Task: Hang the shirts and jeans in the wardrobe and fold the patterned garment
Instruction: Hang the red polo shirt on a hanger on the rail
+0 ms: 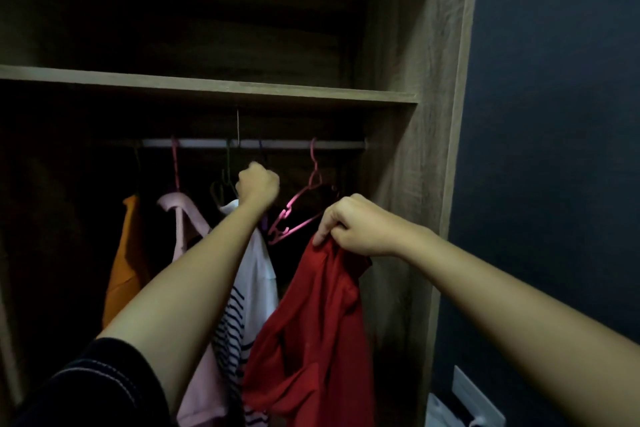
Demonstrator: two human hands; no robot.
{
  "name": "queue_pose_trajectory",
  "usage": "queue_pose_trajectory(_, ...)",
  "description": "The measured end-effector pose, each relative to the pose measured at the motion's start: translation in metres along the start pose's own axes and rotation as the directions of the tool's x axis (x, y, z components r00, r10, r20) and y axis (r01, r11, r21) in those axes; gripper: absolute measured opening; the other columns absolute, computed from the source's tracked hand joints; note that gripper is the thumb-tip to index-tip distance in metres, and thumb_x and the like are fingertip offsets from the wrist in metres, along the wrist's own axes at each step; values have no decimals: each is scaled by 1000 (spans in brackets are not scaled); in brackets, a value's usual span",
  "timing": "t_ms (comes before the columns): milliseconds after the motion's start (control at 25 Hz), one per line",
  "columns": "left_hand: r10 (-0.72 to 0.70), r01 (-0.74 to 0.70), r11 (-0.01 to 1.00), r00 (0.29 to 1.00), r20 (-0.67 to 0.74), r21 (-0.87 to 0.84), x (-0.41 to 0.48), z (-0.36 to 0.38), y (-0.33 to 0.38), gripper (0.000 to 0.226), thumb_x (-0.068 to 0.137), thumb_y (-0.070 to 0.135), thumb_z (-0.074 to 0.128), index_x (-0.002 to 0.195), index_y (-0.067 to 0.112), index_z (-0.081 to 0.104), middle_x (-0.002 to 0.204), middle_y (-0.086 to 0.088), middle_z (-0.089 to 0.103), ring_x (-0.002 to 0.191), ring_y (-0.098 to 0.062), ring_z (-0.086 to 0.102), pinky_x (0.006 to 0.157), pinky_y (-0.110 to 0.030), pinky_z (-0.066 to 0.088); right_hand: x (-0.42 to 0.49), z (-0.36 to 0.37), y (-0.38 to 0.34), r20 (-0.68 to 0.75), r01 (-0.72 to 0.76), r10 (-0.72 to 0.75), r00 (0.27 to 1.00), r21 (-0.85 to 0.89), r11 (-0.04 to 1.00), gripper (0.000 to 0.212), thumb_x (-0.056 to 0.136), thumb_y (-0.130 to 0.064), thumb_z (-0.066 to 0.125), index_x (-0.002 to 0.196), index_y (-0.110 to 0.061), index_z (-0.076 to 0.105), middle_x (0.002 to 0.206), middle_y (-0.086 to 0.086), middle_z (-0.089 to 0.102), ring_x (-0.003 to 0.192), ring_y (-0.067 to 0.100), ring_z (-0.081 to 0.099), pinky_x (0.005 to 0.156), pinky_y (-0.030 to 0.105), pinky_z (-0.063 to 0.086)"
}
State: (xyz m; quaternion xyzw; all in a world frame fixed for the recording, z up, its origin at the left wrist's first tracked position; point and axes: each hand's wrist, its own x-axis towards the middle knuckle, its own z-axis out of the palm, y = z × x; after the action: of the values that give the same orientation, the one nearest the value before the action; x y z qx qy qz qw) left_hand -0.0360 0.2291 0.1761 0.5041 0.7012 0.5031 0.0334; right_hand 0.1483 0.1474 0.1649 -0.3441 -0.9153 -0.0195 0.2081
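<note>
Inside the dim wood-grain wardrobe [415,80], mid-hanging: left hand [258,184] fisted round what seems a purple hanger hook [260,148] above the white striped shirt [256,281], right hand [356,225] pinching the crumpled red shirt [311,322] just beside the empty pink plastic hanger [294,215], which next needs threading into it.

A home is indicated, most likely a bedroom corner. A built-in wardrobe [426,114] of wood-grain board is seen open, fitted with a shelf [207,85] above and a metal rail [284,144] below it. Plastic hangers [298,211] are hooked on the rail, and everyday clothes are hung there: an orange garment [124,263], a pink shirt [180,215] and a white striped shirt [256,284]; a red garment [318,322] is held up beside them. A dark blue painted wall [554,114] is seen to the right, with a white plate [474,395] fixed low on it.
</note>
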Motion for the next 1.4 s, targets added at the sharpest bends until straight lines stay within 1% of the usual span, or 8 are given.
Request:
queue_pose_trajectory(240, 49, -47, 998, 997, -56, 31, -46, -38, -3, 37, 90, 23, 40, 110, -4, 57, 116, -31, 57, 109, -48, 52, 91, -42, 42, -15, 2, -20, 67, 12, -10, 998, -35, 999, 42, 70, 2, 43, 84, -19, 77, 96, 1, 74, 93, 14, 65, 90, 23, 49)
queue_pose_trajectory(400, 213, -188, 960, 971, -108, 208, -95, -69, -9, 30, 92, 22, 42, 104, 0, 58, 107, -29, 62, 102, -47, 55, 85, -43, 41, -33, 0, -31, 178, 8, 3, 984, -61, 998, 39, 70, 2, 43, 76, -19, 76, 92, 2, 73, 83, 16, 63, 84, 28, 51)
queue_pose_trajectory(640, 321, -253, 893, 938, -132, 373, -167, -117, -23, 40, 96, 45, 33, 106, 15, 56, 103, -24, 64, 98, -48, 57, 81, -47, 45, -62, 6, -30, 156, -9, 26, 987, -110, 994, 40, 70, 0, 45, 86, -18, 77, 97, 3, 74, 95, 20, 66, 87, 30, 52)
queue_pose_trajectory(920, 145, -40, 905, 965, -220, 423, -249, -157, -45, 22, 93, 28, 38, 102, 13, 51, 101, -28, 62, 94, -48, 57, 76, -43, 42, -95, 28, -11, 112, -126, 129, 985, -36, 991, 41, 80, 1, 43, 98, -18, 74, 112, 5, 70, 106, 23, 64, 95, 29, 49)
queue_pose_trajectory(1080, 252, -210, 916, 964, -82, 342, -263, -185, -80, 21, 93, 40, 49, 103, 26, 61, 93, -10, 71, 91, -31, 66, 73, -35, 46, -111, 27, 0, 43, -178, 177, 983, 23, 984, 39, 84, 3, 43, 105, -13, 72, 116, 8, 68, 113, 23, 60, 101, 29, 44)
queue_pose_trajectory(1160, 303, -290, 927, 953, -21, 237, -273, -201, -97, 13, 91, 37, 56, 100, 40, 65, 94, 9, 73, 92, -6, 66, 79, -22, 46, -114, 22, 9, 7, -196, 196, 981, 43, 980, 41, 82, 3, 43, 110, -12, 69, 120, 9, 66, 116, 24, 58, 102, 28, 42)
queue_pose_trajectory(1280, 354, -354, 914, 934, 36, 196, -295, -217, -118, 46, 87, 25, 60, 89, 71, 55, 87, 51, 56, 92, 29, 50, 82, 1, 36, -115, 15, 20, 5, -189, 189, 982, 60, 980, 48, 77, 3, 48, 119, -13, 63, 127, 7, 60, 122, 23, 52, 104, 26, 38)
queue_pose_trajectory(1400, 354, -355, 916, 934, 40, 188, -295, -213, -134, 50, 86, 22, 63, 88, 72, 55, 81, 60, 46, 90, 33, 46, 82, 3, 36, -107, 12, 10, 48, -160, 157, 986, 69, 985, 53, 73, 1, 56, 124, -14, 60, 131, 5, 56, 125, 20, 49, 105, 25, 37)
